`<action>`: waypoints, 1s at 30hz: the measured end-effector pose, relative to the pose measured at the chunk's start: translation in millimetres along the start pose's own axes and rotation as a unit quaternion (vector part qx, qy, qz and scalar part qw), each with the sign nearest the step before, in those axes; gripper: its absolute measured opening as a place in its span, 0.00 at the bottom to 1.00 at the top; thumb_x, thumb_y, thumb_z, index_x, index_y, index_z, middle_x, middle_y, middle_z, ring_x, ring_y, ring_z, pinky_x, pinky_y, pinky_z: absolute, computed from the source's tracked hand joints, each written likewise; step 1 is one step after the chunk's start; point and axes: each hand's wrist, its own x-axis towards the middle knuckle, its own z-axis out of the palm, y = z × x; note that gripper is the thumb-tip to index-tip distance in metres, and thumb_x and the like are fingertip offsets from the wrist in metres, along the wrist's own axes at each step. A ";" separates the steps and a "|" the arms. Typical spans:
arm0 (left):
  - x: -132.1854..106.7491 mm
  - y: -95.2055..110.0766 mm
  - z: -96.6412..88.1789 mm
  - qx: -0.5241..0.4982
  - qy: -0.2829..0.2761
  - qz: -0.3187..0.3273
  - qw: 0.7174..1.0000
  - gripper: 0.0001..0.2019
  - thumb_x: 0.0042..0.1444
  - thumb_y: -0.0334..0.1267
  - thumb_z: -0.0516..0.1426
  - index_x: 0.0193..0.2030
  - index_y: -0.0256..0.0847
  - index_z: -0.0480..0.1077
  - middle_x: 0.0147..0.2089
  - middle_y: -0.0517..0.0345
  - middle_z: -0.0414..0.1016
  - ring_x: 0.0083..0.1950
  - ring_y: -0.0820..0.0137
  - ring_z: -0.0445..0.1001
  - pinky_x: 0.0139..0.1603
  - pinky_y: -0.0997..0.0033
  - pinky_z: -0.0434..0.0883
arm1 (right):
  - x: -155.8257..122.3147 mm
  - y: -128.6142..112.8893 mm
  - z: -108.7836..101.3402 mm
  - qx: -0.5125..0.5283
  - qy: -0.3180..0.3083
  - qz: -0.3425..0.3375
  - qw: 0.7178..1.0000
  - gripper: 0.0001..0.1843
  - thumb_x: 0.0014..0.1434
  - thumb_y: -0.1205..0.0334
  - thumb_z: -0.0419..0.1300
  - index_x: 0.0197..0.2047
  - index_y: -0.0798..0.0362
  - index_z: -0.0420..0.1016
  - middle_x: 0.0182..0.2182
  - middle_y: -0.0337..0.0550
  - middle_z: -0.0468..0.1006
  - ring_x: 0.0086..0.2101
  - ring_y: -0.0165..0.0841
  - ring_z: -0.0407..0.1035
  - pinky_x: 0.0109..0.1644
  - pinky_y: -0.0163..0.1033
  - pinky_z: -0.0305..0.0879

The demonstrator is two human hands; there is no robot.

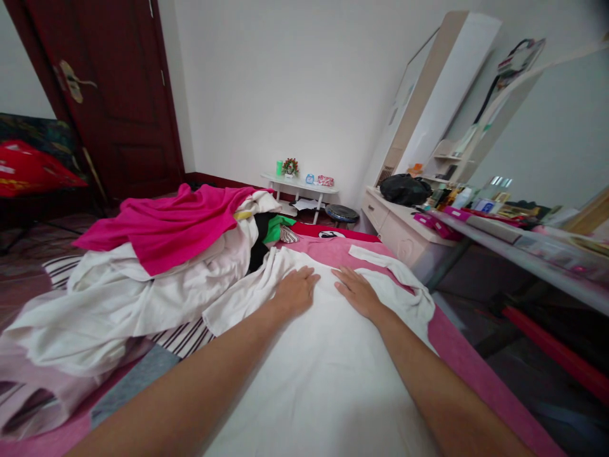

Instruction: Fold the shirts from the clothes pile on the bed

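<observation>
White wall (276, 82); pink cover (454, 346) with white garment (323, 374) beneath left hand (297, 290) and right hand (358, 291), both spread flat.

place: home, bedroom-like | signs: heaped clothes (176, 228), drawer unit (396, 233), mirror (556, 133), bottles (462, 198), panelled door (114, 95)

From where I sit, the white garment (328, 374) runs off the bottom edge, so its near end escapes me; the left forearm (204, 393) and right forearm (428, 381) are cut there too. The left hand (297, 291) and right hand (358, 291) hide the cloth beneath them. A magenta cloth (176, 222) covers part of the pile of white clothes (190, 292). The red bag (33, 168) is cropped at left, the tabletop (566, 284) at right. Labels on the bottles (488, 197) are too small to read.
</observation>
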 end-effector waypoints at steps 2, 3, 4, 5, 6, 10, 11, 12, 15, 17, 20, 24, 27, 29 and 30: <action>2.6 -4.7 0.5 0.009 -0.002 -0.027 1.000 0.24 0.65 0.43 0.45 0.65 0.39 0.61 0.69 0.49 0.56 0.70 0.56 0.51 0.68 0.51 0.51 | -3.6 11.7 -0.7 -0.025 -0.013 0.023 0.999 0.27 0.68 0.48 0.39 0.68 0.41 0.51 0.69 0.40 0.49 0.67 0.36 0.40 0.68 0.52 0.37; 3.3 -6.2 0.9 0.012 -0.004 -0.038 0.999 0.25 0.65 0.45 0.44 0.66 0.38 0.60 0.70 0.47 0.54 0.71 0.54 0.49 0.68 0.50 0.50 | -4.8 16.2 -0.5 -0.039 -0.018 0.040 0.998 0.28 0.68 0.48 0.38 0.69 0.41 0.50 0.69 0.41 0.48 0.68 0.37 0.39 0.68 0.53 0.37; 3.5 -6.9 1.2 0.014 -0.006 -0.044 0.999 0.26 0.65 0.46 0.44 0.66 0.37 0.59 0.70 0.46 0.52 0.71 0.54 0.48 0.68 0.49 0.49 | -5.6 19.2 0.0 -0.052 -0.021 0.059 0.997 0.28 0.68 0.48 0.38 0.69 0.42 0.49 0.69 0.41 0.47 0.68 0.37 0.38 0.68 0.54 0.37; 3.1 -6.8 1.4 0.015 -0.008 -0.049 0.999 0.27 0.65 0.47 0.44 0.66 0.37 0.58 0.71 0.46 0.51 0.71 0.54 0.47 0.68 0.50 0.49 | -5.9 20.6 0.6 -0.063 -0.023 0.078 0.995 0.29 0.68 0.47 0.37 0.69 0.42 0.48 0.70 0.42 0.46 0.68 0.38 0.38 0.68 0.55 0.37; 2.0 -5.9 1.3 0.016 -0.011 -0.052 0.998 0.27 0.65 0.47 0.43 0.67 0.38 0.57 0.71 0.46 0.50 0.72 0.54 0.46 0.69 0.50 0.48 | -5.8 20.1 1.1 -0.072 -0.024 0.100 0.992 0.29 0.68 0.47 0.37 0.70 0.43 0.47 0.70 0.43 0.45 0.68 0.38 0.37 0.67 0.56 0.37; -9.5 2.0 -4.0 0.017 -0.035 -0.060 0.997 0.29 0.64 0.50 0.44 0.68 0.37 0.54 0.72 0.45 0.46 0.72 0.52 0.42 0.69 0.48 0.45 | -5.1 4.0 1.4 -0.071 -0.024 0.216 0.974 0.32 0.66 0.44 0.36 0.70 0.43 0.46 0.70 0.44 0.42 0.68 0.42 0.36 0.66 0.60 0.39; -14.5 4.7 -6.7 0.016 -0.044 -0.061 0.997 0.30 0.64 0.51 0.44 0.68 0.37 0.53 0.72 0.44 0.45 0.72 0.52 0.42 0.69 0.47 0.45 | -5.9 -1.9 1.3 -0.064 -0.021 0.243 0.968 0.32 0.66 0.44 0.36 0.70 0.44 0.46 0.70 0.44 0.41 0.68 0.43 0.36 0.66 0.60 0.39; -20.4 7.5 -9.8 0.016 -0.055 -0.061 0.997 0.31 0.64 0.52 0.44 0.69 0.36 0.52 0.72 0.43 0.45 0.73 0.52 0.41 0.69 0.46 0.45 | -7.5 -7.9 1.5 -0.057 -0.016 0.265 0.963 0.33 0.66 0.44 0.35 0.70 0.44 0.46 0.70 0.44 0.41 0.68 0.43 0.36 0.65 0.61 0.39; -45.0 16.8 -20.7 0.011 -0.091 -0.057 0.994 0.33 0.64 0.54 0.43 0.70 0.36 0.50 0.73 0.42 0.42 0.73 0.52 0.40 0.69 0.48 0.45 | -16.8 -24.2 3.8 -0.047 -0.005 0.301 0.952 0.34 0.66 0.44 0.33 0.70 0.47 0.45 0.70 0.49 0.40 0.67 0.47 0.36 0.65 0.62 0.38; -67.6 23.8 -28.6 0.005 -0.123 -0.041 0.992 0.35 0.64 0.56 0.42 0.70 0.35 0.48 0.73 0.42 0.38 0.73 0.53 0.36 0.69 0.49 0.44 | -25.9 -33.1 6.6 -0.044 0.003 0.315 0.948 0.34 0.65 0.43 0.33 0.70 0.47 0.45 0.70 0.51 0.40 0.67 0.49 0.35 0.64 0.64 0.38; -107.9 32.5 -42.1 -0.004 -0.158 -0.004 0.987 0.35 0.65 0.55 0.40 0.71 0.34 0.45 0.73 0.42 0.34 0.73 0.55 0.32 0.70 0.51 0.41 | -41.0 -43.4 9.7 -0.040 0.019 0.319 0.947 0.35 0.64 0.42 0.34 0.70 0.45 0.47 0.70 0.50 0.41 0.67 0.51 0.36 0.64 0.65 0.38; -152.7 29.5 -69.1 -0.039 -0.164 0.072 0.983 0.34 0.64 0.54 0.46 0.70 0.32 0.50 0.73 0.43 0.41 0.73 0.58 0.41 0.69 0.61 0.48 | -57.1 -51.7 8.1 -0.037 0.026 0.296 0.954 0.35 0.64 0.41 0.34 0.70 0.45 0.47 0.70 0.49 0.43 0.67 0.51 0.38 0.63 0.64 0.39; -164.9 12.2 -96.7 -0.022 -0.171 0.053 0.984 0.20 0.60 0.46 0.54 0.57 0.42 0.70 0.64 0.53 0.66 0.62 0.64 0.67 0.58 0.75 0.64 | -62.8 -54.1 4.3 -0.034 0.024 0.284 0.958 0.35 0.64 0.41 0.35 0.70 0.45 0.48 0.70 0.48 0.44 0.67 0.50 0.39 0.64 0.62 0.39; -164.9 -2.6 -114.4 0.028 -0.137 -0.021 0.990 0.13 0.60 0.39 0.53 0.49 0.43 0.75 0.54 0.54 0.75 0.52 0.64 0.74 0.51 0.73 0.69 | -63.9 -54.4 2.6 -0.032 0.024 0.283 0.958 0.35 0.64 0.41 0.35 0.70 0.45 0.48 0.70 0.48 0.45 0.67 0.49 0.39 0.64 0.62 0.39; -163.8 -9.3 -121.7 0.056 -0.110 -0.062 0.990 0.14 0.60 0.36 0.52 0.49 0.41 0.74 0.52 0.51 0.76 0.52 0.62 0.75 0.51 0.70 0.69 | -63.9 -54.3 2.2 -0.031 0.025 0.283 0.958 0.35 0.64 0.41 0.35 0.70 0.45 0.49 0.70 0.48 0.45 0.67 0.49 0.39 0.64 0.61 0.40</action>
